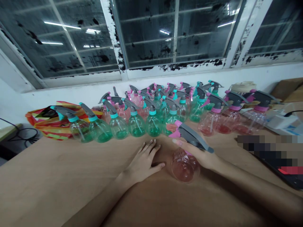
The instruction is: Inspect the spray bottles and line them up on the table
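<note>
Head view: a pink spray bottle is being held upright, slightly tilted, by the right hand, whose thumb and fingers are being wrapped around the neck below the grey trigger head. Whether its base is being supported by the table cannot be told. The left hand is being kept palm-down on the table just beside the bottle, with its fingers being spread wide and nothing being grasped.

Beyond the hands, a front row of green spray bottles is being lined up across the table, and three pink-collared bottles are being stood to the right of it. More bottles are being crowded behind, toward the wall below the window. The left end of the row is being flanked by a colorful bag. At the right edge, a dark object is being partly obscured by pixelation, and a white box is being set behind it.
</note>
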Tool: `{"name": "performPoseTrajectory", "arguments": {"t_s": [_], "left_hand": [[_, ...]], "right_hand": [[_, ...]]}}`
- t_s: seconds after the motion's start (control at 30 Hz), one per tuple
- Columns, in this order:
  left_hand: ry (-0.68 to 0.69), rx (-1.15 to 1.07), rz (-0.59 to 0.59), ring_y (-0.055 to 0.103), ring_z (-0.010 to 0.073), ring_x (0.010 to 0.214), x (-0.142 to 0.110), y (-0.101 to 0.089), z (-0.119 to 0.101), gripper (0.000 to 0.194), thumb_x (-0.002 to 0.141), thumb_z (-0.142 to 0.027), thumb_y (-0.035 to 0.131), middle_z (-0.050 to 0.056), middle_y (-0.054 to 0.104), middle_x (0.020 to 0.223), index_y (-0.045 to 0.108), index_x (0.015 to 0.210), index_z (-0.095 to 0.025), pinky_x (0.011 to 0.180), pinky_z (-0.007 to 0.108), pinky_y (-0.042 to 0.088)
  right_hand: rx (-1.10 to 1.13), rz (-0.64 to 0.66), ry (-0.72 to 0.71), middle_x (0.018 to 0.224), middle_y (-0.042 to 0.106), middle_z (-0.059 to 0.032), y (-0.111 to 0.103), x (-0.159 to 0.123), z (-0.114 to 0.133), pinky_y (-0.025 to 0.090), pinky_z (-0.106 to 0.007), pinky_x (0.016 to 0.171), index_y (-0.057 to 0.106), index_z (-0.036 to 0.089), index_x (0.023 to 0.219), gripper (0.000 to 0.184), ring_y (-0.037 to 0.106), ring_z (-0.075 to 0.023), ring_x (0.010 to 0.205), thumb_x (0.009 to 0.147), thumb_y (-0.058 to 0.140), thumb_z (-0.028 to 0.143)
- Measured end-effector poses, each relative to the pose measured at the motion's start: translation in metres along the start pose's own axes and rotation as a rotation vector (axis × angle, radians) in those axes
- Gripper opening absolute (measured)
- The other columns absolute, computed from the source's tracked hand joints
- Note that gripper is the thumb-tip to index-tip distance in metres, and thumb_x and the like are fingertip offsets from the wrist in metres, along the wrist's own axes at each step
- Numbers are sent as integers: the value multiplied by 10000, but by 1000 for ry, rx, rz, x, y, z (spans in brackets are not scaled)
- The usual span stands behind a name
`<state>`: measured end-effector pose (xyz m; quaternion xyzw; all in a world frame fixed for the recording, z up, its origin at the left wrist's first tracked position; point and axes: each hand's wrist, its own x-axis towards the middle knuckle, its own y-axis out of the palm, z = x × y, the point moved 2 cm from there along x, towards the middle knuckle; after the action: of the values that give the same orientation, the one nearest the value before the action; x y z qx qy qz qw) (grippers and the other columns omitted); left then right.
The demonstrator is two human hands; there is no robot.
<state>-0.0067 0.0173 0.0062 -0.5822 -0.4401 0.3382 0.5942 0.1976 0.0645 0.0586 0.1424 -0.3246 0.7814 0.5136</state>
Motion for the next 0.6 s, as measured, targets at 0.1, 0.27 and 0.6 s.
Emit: {"name": "performPoseTrajectory", "arguments": {"t_s": [0.1, 0.27, 0.6], "left_hand": [[-3, -8, 2, 243, 259, 1364, 0, -1, -1, 694, 876, -590, 447, 117, 317, 1467, 341, 1394, -141, 1114, 438, 199], [-3, 1, 8, 241, 260, 1364, 0, -1, 0, 695, 879, -596, 434, 117, 319, 1466, 338, 1395, -141, 1114, 436, 194], [-10, 14, 17, 244, 275, 1361, -1, 2, 2, 715, 878, -620, 404, 116, 303, 1474, 326, 1406, -143, 1110, 439, 199]], "right_hand": [[94, 5, 50, 971, 685, -14, 0, 1, 4, 486, -381, 859, 591, 295, 1111, 312, 637, -215, 939, 811, 609, 376], [105, 24, 55, 992, 679, -7, -1, 3, 9, 465, -361, 887, 626, 281, 989, 185, 627, -204, 954, 822, 593, 356], [47, 70, 65, 593, 459, 40, -3, 6, 9, 403, -287, 547, 525, 234, 698, 178, 456, -129, 548, 815, 574, 357]]}}
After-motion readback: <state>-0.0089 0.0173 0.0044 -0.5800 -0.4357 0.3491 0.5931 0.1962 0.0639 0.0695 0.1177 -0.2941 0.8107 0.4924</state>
